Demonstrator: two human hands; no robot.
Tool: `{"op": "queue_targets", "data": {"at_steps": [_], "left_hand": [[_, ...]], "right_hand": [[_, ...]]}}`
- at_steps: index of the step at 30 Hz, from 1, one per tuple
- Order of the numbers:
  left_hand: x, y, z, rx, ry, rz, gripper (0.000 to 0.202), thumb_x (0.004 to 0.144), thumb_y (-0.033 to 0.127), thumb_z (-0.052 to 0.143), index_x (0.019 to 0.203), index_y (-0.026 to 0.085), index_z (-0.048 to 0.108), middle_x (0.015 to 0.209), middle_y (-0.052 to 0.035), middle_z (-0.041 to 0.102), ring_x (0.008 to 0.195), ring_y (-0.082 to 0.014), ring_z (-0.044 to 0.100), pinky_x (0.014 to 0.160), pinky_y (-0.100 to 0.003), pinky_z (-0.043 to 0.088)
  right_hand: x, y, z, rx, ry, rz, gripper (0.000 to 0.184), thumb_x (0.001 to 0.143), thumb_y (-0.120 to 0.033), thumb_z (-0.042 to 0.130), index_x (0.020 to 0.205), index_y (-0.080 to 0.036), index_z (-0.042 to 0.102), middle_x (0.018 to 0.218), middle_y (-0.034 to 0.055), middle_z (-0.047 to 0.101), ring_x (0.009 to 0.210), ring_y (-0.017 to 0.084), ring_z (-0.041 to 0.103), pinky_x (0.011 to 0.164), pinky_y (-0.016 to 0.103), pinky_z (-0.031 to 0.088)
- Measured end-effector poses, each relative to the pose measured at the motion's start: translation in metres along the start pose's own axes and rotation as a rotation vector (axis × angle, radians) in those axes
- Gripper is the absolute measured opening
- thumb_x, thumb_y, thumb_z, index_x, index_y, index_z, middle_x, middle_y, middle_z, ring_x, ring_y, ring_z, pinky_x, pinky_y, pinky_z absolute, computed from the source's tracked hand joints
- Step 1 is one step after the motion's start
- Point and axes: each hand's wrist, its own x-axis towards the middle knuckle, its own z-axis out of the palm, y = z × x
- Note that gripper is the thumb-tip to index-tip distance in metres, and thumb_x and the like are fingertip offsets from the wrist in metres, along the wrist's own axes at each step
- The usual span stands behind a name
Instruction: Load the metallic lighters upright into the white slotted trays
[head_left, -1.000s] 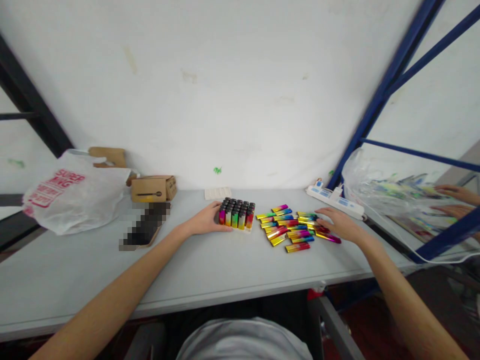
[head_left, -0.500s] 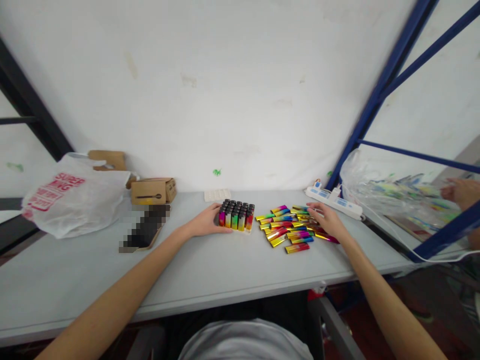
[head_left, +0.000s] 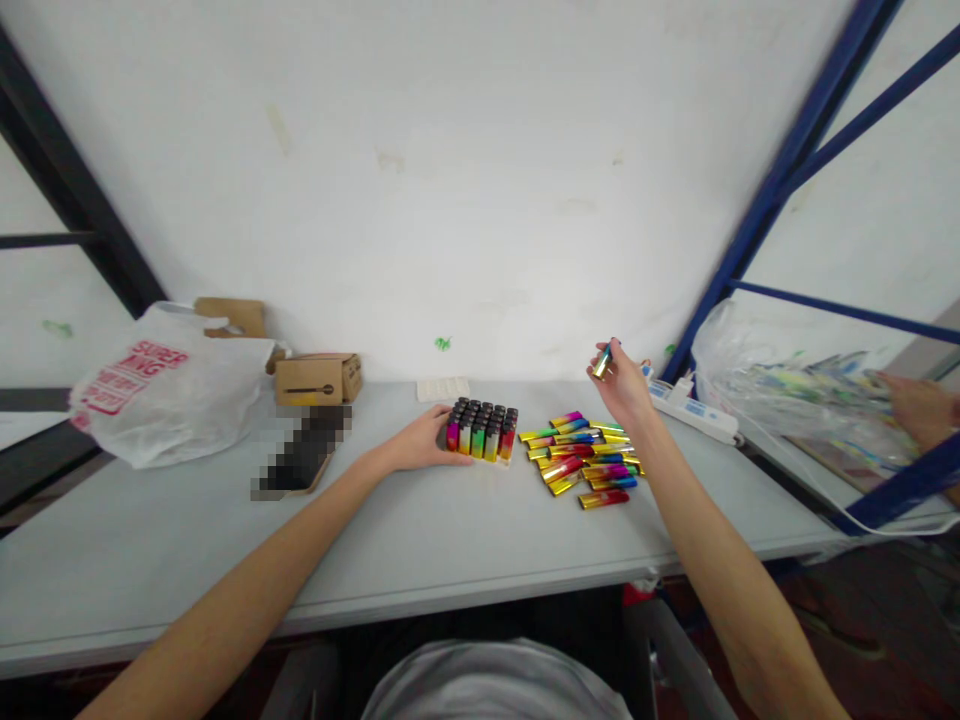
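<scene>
My left hand (head_left: 421, 443) is closed around the left side of a pale tray (head_left: 504, 463). Several lighters (head_left: 478, 438) stand upright in it in close rows, black tops up, their bodies in bright colours. Raised above the back of the table, my right hand (head_left: 627, 388) pinches a shiny metallic lighter sleeve (head_left: 602, 363), gold with a bluish end, held at a tilt. Below and left of that hand lies a loose pile of similar shiny sleeves (head_left: 566, 468) in gold, red, blue and purple, beside the tray.
A second pale tray (head_left: 442, 388) lies against the wall. A phone-like dark object (head_left: 307, 455), a cardboard box (head_left: 319, 380) and a white plastic bag (head_left: 172, 390) are at left. At right are a power strip (head_left: 694, 412), blue frame (head_left: 772, 195) and another person's hand (head_left: 919, 410).
My right hand has lifted off the pile, up and toward the wall, with a shiny lighter sleeve in its fingers. The left hand still holds the tray; the whole view has shifted slightly.
</scene>
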Motion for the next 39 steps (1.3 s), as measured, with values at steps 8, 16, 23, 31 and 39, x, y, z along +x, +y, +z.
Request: {"op": "queue_targets", "data": {"at_steps": [8,16,23,31,39], "left_hand": [[0.0,0.001,0.0,0.004,-0.009,0.005,0.088,0.066,0.07,0.084,0.135,0.019,0.064,0.14,-0.0134,0.06,0.13,-0.0365,0.057,0.119,-0.048,0.042],[0.0,0.003,-0.001,0.033,-0.033,0.007,0.09,0.068,0.07,0.083,0.138,0.017,0.062,0.141,-0.0154,0.059,0.132,-0.0368,0.056,0.12,-0.048,0.041],[0.0,0.002,-0.001,0.023,-0.013,0.011,0.088,0.067,0.071,0.083,0.135,0.018,0.064,0.14,-0.0144,0.061,0.128,-0.0381,0.059,0.117,-0.048,0.044],[0.0,0.0,0.001,0.022,-0.003,0.036,0.09,0.068,0.069,0.084,0.139,0.018,0.061,0.141,-0.0145,0.061,0.13,-0.0373,0.057,0.118,-0.048,0.042],[0.0,-0.002,0.003,0.025,-0.001,0.024,0.088,0.067,0.066,0.085,0.137,0.018,0.062,0.138,-0.0141,0.061,0.128,-0.0358,0.059,0.117,-0.047,0.044]], "right_hand": [[-0.055,0.023,0.038,-0.209,-0.253,0.031,0.053,0.087,-0.08,0.053,0.097,-0.029,0.046,0.064,-0.01,0.047,0.041,0.008,0.033,0.045,0.023,0.046],[-0.071,0.045,0.041,-0.517,-0.244,-0.063,0.059,0.089,-0.078,0.05,0.066,-0.025,0.037,0.054,-0.006,0.036,0.048,0.011,0.034,0.044,0.025,0.031],[-0.083,0.049,0.047,-0.673,-0.312,-0.113,0.046,0.093,-0.058,0.046,0.062,-0.025,0.038,0.056,-0.0034,0.038,0.054,0.014,0.037,0.049,0.027,0.029],[-0.09,0.037,0.051,-0.755,-0.381,-0.235,0.05,0.1,-0.062,0.044,0.069,-0.023,0.041,0.061,-0.0043,0.042,0.061,0.014,0.042,0.059,0.028,0.032],[-0.092,0.016,0.047,-0.827,-0.669,-0.4,0.043,0.109,-0.05,0.032,0.092,-0.021,0.057,0.087,0.0041,0.062,0.081,0.019,0.057,0.075,0.03,0.044]]}}
